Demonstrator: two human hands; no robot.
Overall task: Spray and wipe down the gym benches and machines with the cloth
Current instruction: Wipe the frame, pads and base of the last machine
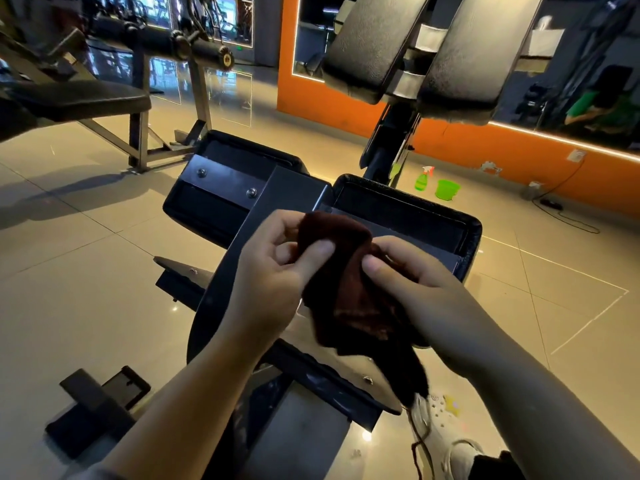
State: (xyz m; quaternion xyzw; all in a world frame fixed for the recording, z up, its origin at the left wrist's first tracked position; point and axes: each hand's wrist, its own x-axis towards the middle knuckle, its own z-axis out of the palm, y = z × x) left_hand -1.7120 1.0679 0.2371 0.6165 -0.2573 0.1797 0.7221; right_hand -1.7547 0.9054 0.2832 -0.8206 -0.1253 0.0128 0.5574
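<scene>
Cloth [349,289]: you are holding it bunched over the machine frame [277,202], between both hands. Left hand [273,271] is pinching its upper edge; right hand [415,285] is gripping its side. Spray bottle [423,178] is standing beside a green tub [447,189] on the floor, well apart.

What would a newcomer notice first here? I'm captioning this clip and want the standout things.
First, the two hands in the centre: the left hand and right hand pinch a dark brown cloth above the black machine frame. Next, the bright green spray bottle and green bucket on the floor by the orange wall, beyond the machine.
</scene>
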